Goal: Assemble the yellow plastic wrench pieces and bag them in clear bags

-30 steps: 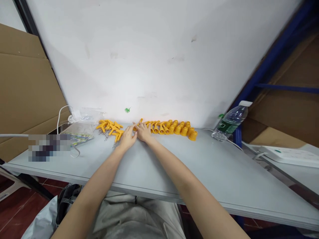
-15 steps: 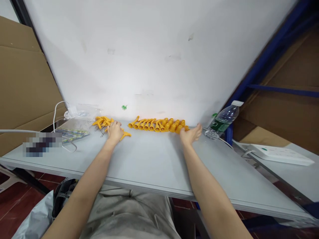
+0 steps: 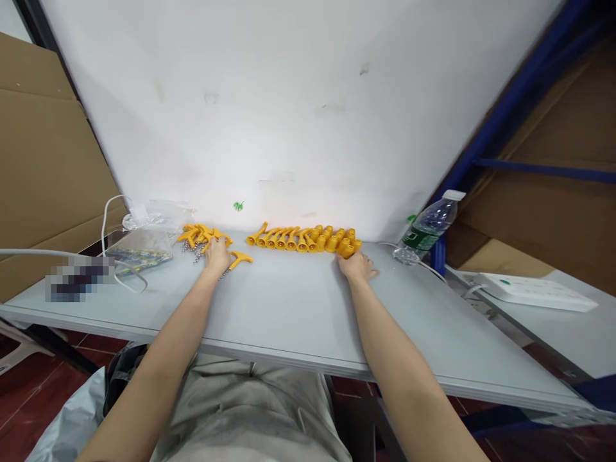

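Observation:
My left hand [image 3: 217,258] is at the near edge of a loose pile of yellow T-handled corkscrews [image 3: 196,233], its fingers curled onto one of them. Metal spirals show beneath the pile. Just right of that hand, a single T-handled corkscrew [image 3: 240,258] lies apart. Yellow hollow cone-shaped sleeves [image 3: 291,241] lie side by side along the wall, wide mouths toward me. At the right end, more sleeves [image 3: 331,241] stand grouped upright. My right hand [image 3: 357,264] closes around the nearest sleeve [image 3: 345,249] of this group; its fingertips are partly hidden.
A clear plastic bottle [image 3: 429,228] leans at the right near a white power strip [image 3: 534,292]. At the left are clear plastic bags [image 3: 144,247], a white cable [image 3: 104,221] and a blurred-out item [image 3: 79,280]. A white wall [image 3: 308,128] bounds the table's back.
My right hand has moved left and its spread fingers have come in to the end sleeve. My left hand has shifted slightly left, off the single corkscrew, which now lies uncovered.

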Demonstrator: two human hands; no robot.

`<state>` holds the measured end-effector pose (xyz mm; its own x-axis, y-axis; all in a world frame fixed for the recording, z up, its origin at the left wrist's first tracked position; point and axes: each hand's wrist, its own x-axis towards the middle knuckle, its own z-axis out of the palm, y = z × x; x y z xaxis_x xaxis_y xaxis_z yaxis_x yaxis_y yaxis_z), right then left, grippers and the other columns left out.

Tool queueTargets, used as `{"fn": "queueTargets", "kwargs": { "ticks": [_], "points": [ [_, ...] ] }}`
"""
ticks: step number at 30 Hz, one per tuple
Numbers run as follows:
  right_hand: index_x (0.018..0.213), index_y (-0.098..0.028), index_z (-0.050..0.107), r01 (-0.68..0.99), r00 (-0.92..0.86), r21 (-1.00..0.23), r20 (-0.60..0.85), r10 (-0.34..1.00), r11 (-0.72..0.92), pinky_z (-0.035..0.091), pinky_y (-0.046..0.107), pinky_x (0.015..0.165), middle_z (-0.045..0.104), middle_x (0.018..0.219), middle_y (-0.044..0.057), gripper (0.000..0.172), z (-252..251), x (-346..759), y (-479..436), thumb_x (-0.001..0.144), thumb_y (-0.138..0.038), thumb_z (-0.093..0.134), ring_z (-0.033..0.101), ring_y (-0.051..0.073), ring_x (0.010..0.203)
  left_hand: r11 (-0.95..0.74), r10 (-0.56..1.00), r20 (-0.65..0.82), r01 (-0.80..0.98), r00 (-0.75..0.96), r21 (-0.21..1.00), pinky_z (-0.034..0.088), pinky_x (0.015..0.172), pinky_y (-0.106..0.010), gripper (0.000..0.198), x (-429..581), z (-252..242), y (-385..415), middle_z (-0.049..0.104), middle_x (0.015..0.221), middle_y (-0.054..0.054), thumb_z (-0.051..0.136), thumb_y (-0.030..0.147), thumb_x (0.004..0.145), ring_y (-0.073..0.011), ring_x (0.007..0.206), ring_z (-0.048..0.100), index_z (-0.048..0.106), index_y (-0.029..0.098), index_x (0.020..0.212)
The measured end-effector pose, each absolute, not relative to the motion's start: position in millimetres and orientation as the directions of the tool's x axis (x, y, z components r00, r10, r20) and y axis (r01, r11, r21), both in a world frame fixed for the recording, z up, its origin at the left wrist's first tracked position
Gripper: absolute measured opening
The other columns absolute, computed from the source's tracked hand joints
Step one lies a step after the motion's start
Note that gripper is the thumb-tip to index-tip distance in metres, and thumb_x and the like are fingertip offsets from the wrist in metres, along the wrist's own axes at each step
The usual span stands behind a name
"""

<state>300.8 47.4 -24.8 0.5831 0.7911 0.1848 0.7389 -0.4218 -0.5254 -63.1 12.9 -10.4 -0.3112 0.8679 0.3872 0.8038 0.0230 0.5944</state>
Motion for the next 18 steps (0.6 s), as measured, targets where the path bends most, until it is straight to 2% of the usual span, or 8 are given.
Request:
{"fn": "queueTargets", "kwargs": {
  "ticks": [2,6,8,10,14,18],
  "points": [
    [0.119,-0.006,0.059,0.79,0.52,-0.479,0.193,0.832,-0.383,0.032,0.062,0.099,0.058,0.126,0.027,0.044,-20,295,46,0.082,-0.03,0.06,0.048,0.039,0.123,-0.025,0.842,0.414,0.742,-0.346,0.67,0.042,0.098,-0.048,0.039,-63,-9,13,0.055,0.112,-0.016,0.059,0.006,0.071,-0.0312,0.108,0.057,0.056,0.015,0.109],
    [0.114,-0.003,0.06,0.903,0.322,-0.361,0.21,0.923,-0.232,0.031,0.066,0.094,0.064,0.109,0.03,0.035,-12,278,43,0.086,-0.022,0.054,0.055,0.041,0.113,-0.118,0.762,0.42,0.533,-0.493,0.838,0.043,0.099,-0.04,0.053,-57,-1,13,0.055,0.114,-0.012,0.06,0.007,0.071,-0.0232,0.106,0.058,0.048,0.018,0.121],
    [0.114,-0.004,0.06,0.945,0.197,-0.301,0.209,0.958,-0.129,0.03,0.067,0.093,0.065,0.105,0.029,0.033,-10,264,40,0.086,-0.02,0.051,0.059,0.041,0.107,-0.143,0.752,0.34,0.363,-0.565,0.921,0.046,0.094,-0.034,0.054,-54,3,14,0.057,0.106,-0.008,0.061,0.009,0.071,-0.0186,0.098,0.06,0.046,0.019,0.122],
    [0.113,-0.009,0.061,0.961,0.088,-0.276,0.227,0.97,-0.023,0.032,0.063,0.094,0.066,0.106,0.026,0.031,-9,248,34,0.085,-0.02,0.052,0.06,0.039,0.105,-0.131,0.768,0.228,0.202,-0.599,0.971,0.05,0.086,-0.031,0.046,-51,4,15,0.059,0.095,-0.003,0.061,0.012,0.072,-0.0147,0.086,0.061,0.048,0.019,0.115],
    [0.11,-0.015,0.059,0.948,-0.217,-0.186,0.225,0.95,0.26,0.037,0.049,0.095,0.066,0.113,0.018,0.027,-5,214,18,0.085,-0.023,0.054,0.06,0.033,0.107,-0.135,0.812,0.093,-0.029,-0.576,0.99,0.052,0.07,-0.027,0.023,-44,4,16,0.056,0.075,0.003,0.061,0.013,0.073,-0.0092,0.063,0.058,0.052,0.017,0.093],
    [0.109,-0.016,0.059,0.905,-0.335,-0.164,0.296,0.895,0.393,0.037,0.042,0.095,0.064,0.116,0.015,0.024,0,198,7,0.088,-0.024,0.053,0.058,0.029,0.11,-0.182,0.854,0.029,-0.247,-0.519,0.952,0.054,0.067,-0.025,0.027,-36,5,14,0.057,0.072,0.004,0.067,0.011,0.072,-0.0075,0.06,0.061,0.044,0.019,0.083]
  ]
}}
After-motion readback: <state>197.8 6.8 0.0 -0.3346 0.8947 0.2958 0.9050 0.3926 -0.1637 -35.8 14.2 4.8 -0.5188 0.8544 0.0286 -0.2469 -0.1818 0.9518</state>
